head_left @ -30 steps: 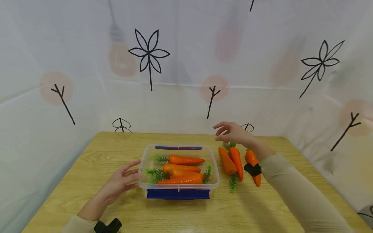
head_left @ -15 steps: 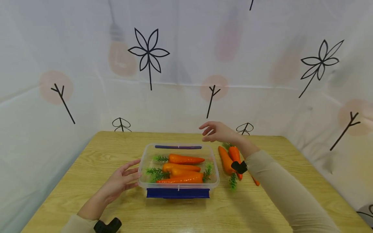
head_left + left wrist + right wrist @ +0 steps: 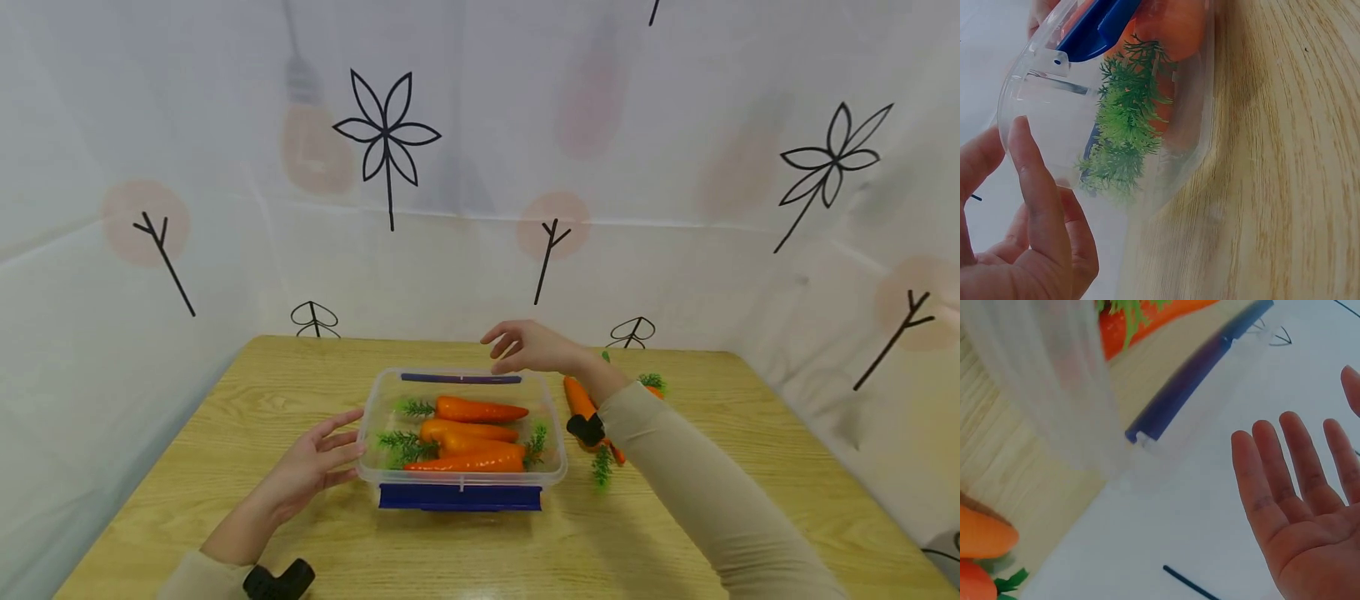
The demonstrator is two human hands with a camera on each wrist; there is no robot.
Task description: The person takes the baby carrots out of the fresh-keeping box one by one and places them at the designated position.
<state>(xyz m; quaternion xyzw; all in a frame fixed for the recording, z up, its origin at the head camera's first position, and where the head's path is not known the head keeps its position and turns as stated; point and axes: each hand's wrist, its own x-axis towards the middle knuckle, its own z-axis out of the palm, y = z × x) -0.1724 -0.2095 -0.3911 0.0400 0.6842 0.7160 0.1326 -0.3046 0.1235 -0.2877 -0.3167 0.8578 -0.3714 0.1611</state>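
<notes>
A clear plastic food container (image 3: pixel 462 479) with blue clips sits in the middle of the table. Several orange toy carrots (image 3: pixel 480 410) with green tops lie inside it. My left hand (image 3: pixel 303 467) touches the container's left side; in the left wrist view its extended fingers (image 3: pixel 1041 187) lie against the clear wall and rim. Above the container's far right edge hovers my right hand (image 3: pixel 534 346), holding nothing, its fingers (image 3: pixel 1300 456) extended in the right wrist view.
More carrots (image 3: pixel 577 396) lie on the table (image 3: pixel 225 417) right of the container, partly hidden by my right forearm. A white printed cloth (image 3: pixel 457 275) hangs behind and at both sides.
My right hand has moved left, from above the loose carrots to over the container's far right edge. My left hand and the container have stayed in place.
</notes>
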